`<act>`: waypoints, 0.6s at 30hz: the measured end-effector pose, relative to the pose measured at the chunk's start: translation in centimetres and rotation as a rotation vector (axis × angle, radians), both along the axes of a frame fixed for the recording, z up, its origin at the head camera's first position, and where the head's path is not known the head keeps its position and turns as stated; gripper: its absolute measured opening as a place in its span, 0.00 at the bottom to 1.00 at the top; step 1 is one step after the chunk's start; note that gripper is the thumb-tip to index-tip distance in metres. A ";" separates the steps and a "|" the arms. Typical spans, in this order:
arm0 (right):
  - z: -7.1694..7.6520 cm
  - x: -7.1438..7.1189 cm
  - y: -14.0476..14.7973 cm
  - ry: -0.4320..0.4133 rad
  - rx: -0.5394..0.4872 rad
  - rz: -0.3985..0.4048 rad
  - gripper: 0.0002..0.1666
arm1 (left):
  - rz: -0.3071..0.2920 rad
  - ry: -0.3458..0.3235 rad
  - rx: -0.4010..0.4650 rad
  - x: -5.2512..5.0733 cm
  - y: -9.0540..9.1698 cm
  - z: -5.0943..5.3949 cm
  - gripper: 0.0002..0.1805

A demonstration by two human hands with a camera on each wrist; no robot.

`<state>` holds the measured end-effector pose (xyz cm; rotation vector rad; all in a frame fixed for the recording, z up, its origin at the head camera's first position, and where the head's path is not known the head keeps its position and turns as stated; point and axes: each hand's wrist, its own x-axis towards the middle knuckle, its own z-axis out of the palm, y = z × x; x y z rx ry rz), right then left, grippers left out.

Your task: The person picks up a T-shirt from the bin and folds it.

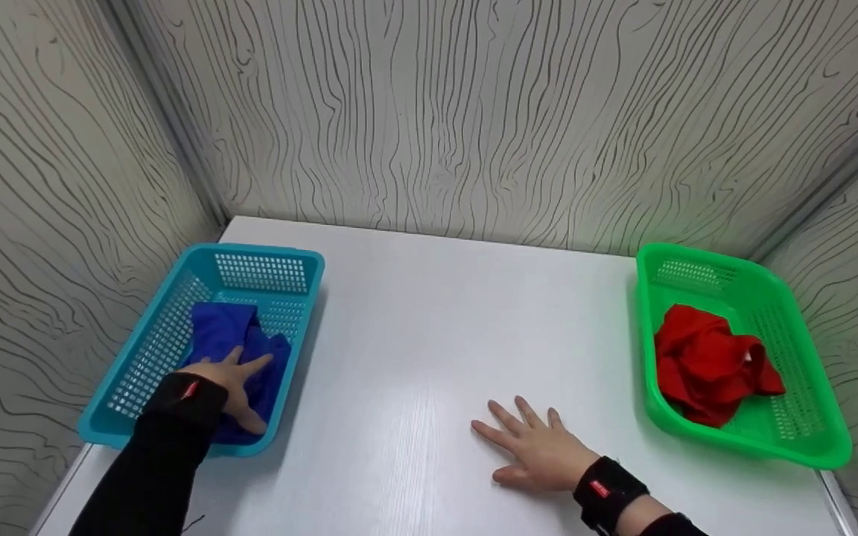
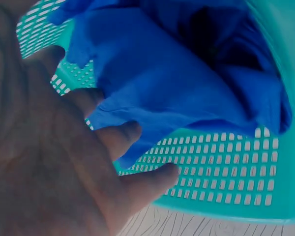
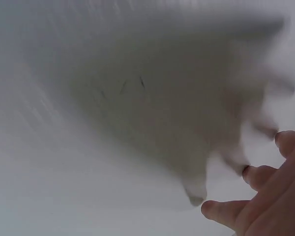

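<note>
Over the blue cloth (image 1: 224, 327) in the turquoise basket (image 1: 198, 257), my left hand (image 1: 224, 380) reaches in with its fingers spread. The left wrist view shows the fingers (image 2: 120, 140) straight beside the crumpled blue cloth (image 2: 152, 73), not curled round it; whether they touch it I cannot tell. My right hand (image 1: 544, 450) is spread palm down at the white table, holding nothing. In the right wrist view its fingertips (image 3: 214, 209) are close to the shiny tabletop, with their reflection on it.
At the right stands a bright green basket (image 1: 809, 357) holding a crumpled red cloth (image 1: 704, 365). The white table (image 1: 414, 320) lies between the two baskets. Wood-pattern panels (image 1: 436, 112) close off the back and both sides.
</note>
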<state>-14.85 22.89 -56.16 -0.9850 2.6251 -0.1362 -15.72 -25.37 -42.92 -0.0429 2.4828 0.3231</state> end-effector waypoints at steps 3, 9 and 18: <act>0.1 0.1 0.0 -0.013 -0.015 0.007 0.45 | -0.042 -0.012 -0.042 0.5 0.3 0.0 0.62; 0.3 0.0 0.0 -0.028 -0.010 0.016 0.45 | -0.097 -0.054 -0.109 1.0 1.4 -0.5 0.66; 0.7 -0.3 0.1 -0.059 -0.022 0.021 0.43 | 0.007 0.021 -0.077 -0.3 1.6 -0.5 0.43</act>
